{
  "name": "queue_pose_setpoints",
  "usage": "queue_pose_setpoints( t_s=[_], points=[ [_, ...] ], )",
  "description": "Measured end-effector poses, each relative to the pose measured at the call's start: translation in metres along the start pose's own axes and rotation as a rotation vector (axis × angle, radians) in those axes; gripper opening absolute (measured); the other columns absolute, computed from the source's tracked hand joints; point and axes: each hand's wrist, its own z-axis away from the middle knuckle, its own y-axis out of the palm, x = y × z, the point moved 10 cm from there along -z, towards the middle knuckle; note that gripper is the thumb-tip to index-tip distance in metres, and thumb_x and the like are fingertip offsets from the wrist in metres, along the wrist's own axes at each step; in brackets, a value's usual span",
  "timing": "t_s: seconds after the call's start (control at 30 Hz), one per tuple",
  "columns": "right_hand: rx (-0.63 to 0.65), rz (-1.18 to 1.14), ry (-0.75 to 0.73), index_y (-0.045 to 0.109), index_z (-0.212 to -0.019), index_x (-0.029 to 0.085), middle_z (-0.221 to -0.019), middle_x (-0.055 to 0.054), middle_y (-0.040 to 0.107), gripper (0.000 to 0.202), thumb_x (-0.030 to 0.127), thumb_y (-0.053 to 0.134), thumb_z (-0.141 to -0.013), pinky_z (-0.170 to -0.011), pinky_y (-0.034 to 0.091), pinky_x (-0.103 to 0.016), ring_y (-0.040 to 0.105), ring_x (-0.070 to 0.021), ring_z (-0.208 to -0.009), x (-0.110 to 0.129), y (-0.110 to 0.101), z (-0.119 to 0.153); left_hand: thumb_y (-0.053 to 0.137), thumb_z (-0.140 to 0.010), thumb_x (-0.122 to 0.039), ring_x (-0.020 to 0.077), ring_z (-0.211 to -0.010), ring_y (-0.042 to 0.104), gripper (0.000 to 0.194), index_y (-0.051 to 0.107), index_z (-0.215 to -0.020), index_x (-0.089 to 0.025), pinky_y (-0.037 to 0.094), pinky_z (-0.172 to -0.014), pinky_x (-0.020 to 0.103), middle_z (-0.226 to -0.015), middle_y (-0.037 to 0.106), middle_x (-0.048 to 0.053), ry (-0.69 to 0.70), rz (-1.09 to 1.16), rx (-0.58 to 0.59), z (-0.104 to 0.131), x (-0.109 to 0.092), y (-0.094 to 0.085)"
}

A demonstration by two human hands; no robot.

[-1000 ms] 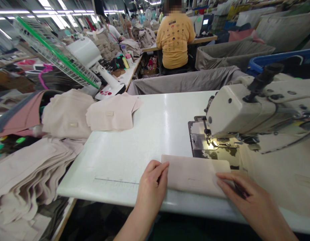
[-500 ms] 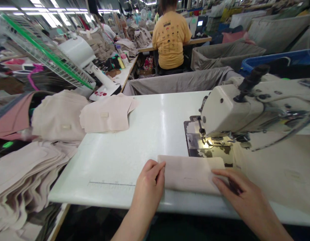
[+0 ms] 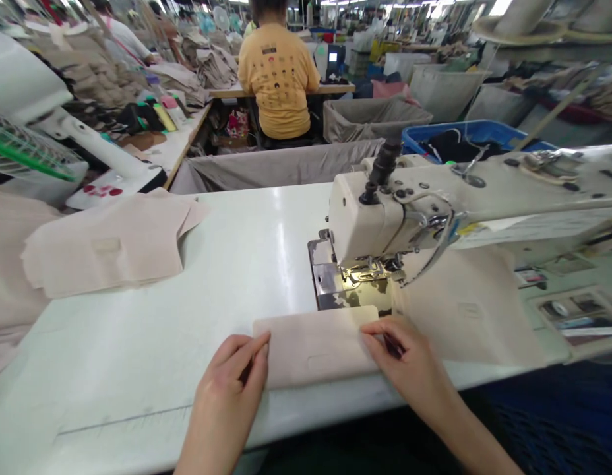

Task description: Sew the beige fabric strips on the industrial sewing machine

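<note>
A pale pink fabric piece [image 3: 313, 353], folded into a flat strip with a small rectangular mark, lies near the table's front edge. Its left end is pinched between the thumb and fingers of my left hand [image 3: 234, 382]. At the opposite end, my right hand [image 3: 407, 353] grips the cloth the same way. Just behind the strip, the sewing machine's [image 3: 365, 224] lit needle area and metal plate sit a short distance from the cloth, not touching it as far as I can see. More pale pink fabric [image 3: 469, 303] lies flat to the right of the needle.
A stack of pale pink pieces [image 3: 108, 247] lies on the table's left [image 3: 237, 251]. A white fan [image 3: 108, 158] stands behind it. Beyond are a grey cloth bin [image 3: 281, 165], a blue crate [image 3: 484, 135] and a seated person in a yellow shirt [image 3: 276, 79].
My view has swung to the right, so the scene shifts left and more of the machine shows. Both hands keep their pinch on the fabric piece, which stays near the front edge.
</note>
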Motion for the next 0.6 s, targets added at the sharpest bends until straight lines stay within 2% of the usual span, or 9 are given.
queue_pose_setpoints(
  t_s=[0.23, 0.4, 0.6],
  points=[
    [0.008, 0.058, -0.041, 0.071, -0.081, 0.02, -0.075, -0.002, 0.066, 0.021, 0.031, 0.056, -0.09, -0.061, 0.045, -0.027, 0.061, -0.0161, -0.067, 0.0089, -0.0029, -0.0007, 0.05, -0.097, -0.042, 0.0153, -0.072, 0.068, 0.034, 0.077, -0.098, -0.021, 0.058, -0.065, 0.025, -0.085, 0.068, 0.003, -0.016, -0.025, 0.024, 0.0009, 0.0048, 0.003],
    [0.004, 0.078, -0.018, 0.069, -0.077, 0.02, -0.071, -0.001, 0.064, 0.024, 0.033, 0.055, -0.09, -0.06, 0.043, -0.026, 0.06, -0.0155, -0.065, 0.0079, -0.0037, 0.0009, 0.052, -0.097, -0.042, 0.0153, -0.073, 0.068, 0.033, 0.077, -0.103, -0.021, 0.058, -0.066, 0.025, -0.088, 0.068, 0.003, -0.028, -0.033, 0.069, 0.0027, 0.0085, 0.0061],
    [0.04, 0.109, -0.009, 0.067, -0.073, 0.02, -0.066, 0.0, 0.06, 0.025, 0.033, 0.054, -0.09, -0.058, 0.041, -0.026, 0.058, -0.0152, -0.063, 0.0076, -0.0017, -0.0016, 0.052, -0.097, -0.042, 0.0155, -0.074, 0.068, 0.033, 0.077, -0.104, -0.021, 0.058, -0.068, 0.025, -0.088, 0.068, 0.003, -0.033, -0.016, 0.069, 0.0021, 0.0092, 0.0059]
  ],
)
